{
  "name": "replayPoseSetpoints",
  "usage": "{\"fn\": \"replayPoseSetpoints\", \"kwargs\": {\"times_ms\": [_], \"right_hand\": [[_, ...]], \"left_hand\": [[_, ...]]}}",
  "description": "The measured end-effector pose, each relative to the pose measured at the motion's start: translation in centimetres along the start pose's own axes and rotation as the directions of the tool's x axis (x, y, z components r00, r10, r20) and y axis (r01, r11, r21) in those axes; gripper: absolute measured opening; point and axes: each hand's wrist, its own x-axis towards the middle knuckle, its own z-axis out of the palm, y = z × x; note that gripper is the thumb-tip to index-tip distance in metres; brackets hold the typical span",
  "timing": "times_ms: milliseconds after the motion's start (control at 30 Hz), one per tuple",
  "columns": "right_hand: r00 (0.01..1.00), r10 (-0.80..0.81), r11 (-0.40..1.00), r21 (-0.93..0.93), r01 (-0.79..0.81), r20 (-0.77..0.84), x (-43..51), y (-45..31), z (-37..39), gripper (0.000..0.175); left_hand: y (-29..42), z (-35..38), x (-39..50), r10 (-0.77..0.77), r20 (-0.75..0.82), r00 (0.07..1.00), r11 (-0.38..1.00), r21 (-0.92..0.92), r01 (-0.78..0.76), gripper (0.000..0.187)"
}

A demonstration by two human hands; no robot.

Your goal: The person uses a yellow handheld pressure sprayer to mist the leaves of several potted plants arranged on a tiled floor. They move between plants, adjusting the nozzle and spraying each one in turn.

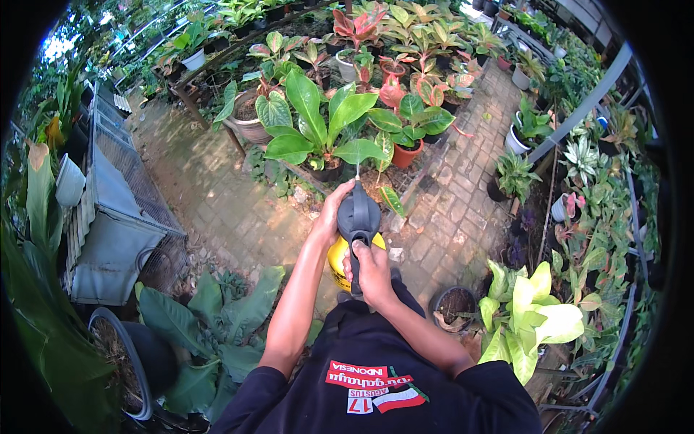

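Note:
A hand pump pressure sprayer with a yellow tank (339, 266) and a dark grey head (358, 214) is held in front of my body. My right hand (372, 271) is wrapped around its handle, thumb near the top. On the far left side of the head rests my left hand (333, 212), its fingers partly hidden behind it. The sprayer's nozzle (357, 176) points away from me at a broad-leaved green plant (320, 122). A thin whitish spray shows at the nozzle tip, against a low leaf (358, 151).
Potted red-leaved aglaonemas (360, 27) crowd the bed beyond. An orange-brown pot (406, 154) stands right of the sprayed plant. A brick path (461, 179) runs along the right. At left is a wire mesh cage (130, 179); a black pot (454, 306) sits near my right elbow.

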Motion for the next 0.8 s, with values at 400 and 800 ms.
{"fn": "replayPoseSetpoints", "kwargs": {"times_ms": [400, 800], "right_hand": [[0.989, 0.134, 0.965, 0.221, -0.144, 0.059, 1.1, -1.1, -1.2, 0.026], [0.969, 0.224, 0.958, 0.159, -0.239, 0.107, 1.9, -1.3, -1.9, 0.026]], "left_hand": [[-0.3, 1.1, 0.7, -0.067, -0.082, 0.994, 0.997, 0.038, 0.070, 0.037], [-0.9, 0.6, 0.0, -0.032, -0.196, 0.980, 0.999, -0.005, 0.032, 0.042]]}}
